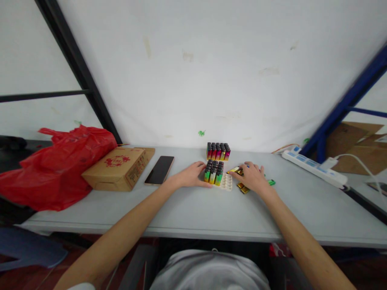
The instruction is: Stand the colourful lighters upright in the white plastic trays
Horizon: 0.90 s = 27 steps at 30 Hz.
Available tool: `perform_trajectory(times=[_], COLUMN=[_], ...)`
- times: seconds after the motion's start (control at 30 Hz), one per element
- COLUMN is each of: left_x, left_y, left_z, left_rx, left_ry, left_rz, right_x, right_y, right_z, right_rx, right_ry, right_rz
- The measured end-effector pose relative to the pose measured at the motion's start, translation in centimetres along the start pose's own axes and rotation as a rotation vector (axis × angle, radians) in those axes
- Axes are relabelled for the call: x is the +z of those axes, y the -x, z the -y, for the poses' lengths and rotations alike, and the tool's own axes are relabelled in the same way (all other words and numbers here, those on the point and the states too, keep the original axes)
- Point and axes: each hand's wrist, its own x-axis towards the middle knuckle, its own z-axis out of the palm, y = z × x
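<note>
Upright lighters (213,173) with black tops and green, white and yellow bodies fill the left part of a pale tray (226,183) with round holes. My left hand (193,175) curves round the left side of the tray, thumb at the front and fingers toward the back. To the right of the tray, my right hand (252,176) is over loose lighters, with thumb and fingers closed about a gold lighter (233,170). More gold lighters (243,188) lie by its wrist side, and a green lighter (271,182) shows past it. The palm hides part of this group.
Behind the tray stands a block of red, pink and yellow lighters (218,152). Leftward lie a phone (160,170), a cardboard box (116,169) and a red plastic bag (60,165). A white power strip (316,167) runs along the table's right side, below a blue frame (341,104).
</note>
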Motion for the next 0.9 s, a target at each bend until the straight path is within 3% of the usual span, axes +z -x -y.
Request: perform_trajectory(times=[0.3, 0.47, 0.7, 0.9], left_x=[-0.2, -0.1, -0.1, -0.2], left_y=[0.1, 0.1, 0.1, 0.1], left_z=[-0.4, -0.2, -0.2, -0.3], left_rx=[-0.001, 0.015, 0.001, 0.015], left_ry=[0.014, 0.034, 0.027, 0.03], left_rz=[-0.006, -0.016, -0.007, -0.017], right_x=[0.9, 0.5, -0.1, -0.4], right_y=[-1.2, -1.8, -2.0, -1.4], right_z=[0.3, 0.6, 0.6, 0.9], right_rx=[-0.189, -0.42, -0.365, -0.311], right_ry=[-0.175, -0.278, -0.359, -0.502], right_rz=[-0.116, -0.021, 0.034, -0.133])
